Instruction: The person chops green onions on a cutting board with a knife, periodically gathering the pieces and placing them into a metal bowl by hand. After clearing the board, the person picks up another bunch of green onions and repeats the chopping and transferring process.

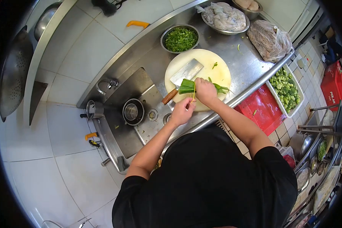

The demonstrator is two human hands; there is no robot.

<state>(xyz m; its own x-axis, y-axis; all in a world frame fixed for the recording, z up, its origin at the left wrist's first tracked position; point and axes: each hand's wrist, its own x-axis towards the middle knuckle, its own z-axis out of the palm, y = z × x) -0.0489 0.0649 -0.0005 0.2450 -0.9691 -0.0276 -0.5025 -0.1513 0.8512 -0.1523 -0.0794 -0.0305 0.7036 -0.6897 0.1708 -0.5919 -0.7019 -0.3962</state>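
A bundle of green leafy stalks lies over the round white cutting board, with a thin yellow band across it. My right hand is closed around the bundle, its leafy ends showing beyond the hand on the right. Just below the cut ends, my left hand pinches the lower end of the yellow band. A cleaver with a wooden handle lies flat on the board behind the bundle, its handle pointing towards the sink. Small green scraps rest on the board.
Behind the board stands a metal bowl of chopped greens. Bagged food and another full bag are at the right. The sink with a pot lies left. Below the counter edge are a red tray and a broccoli basket.
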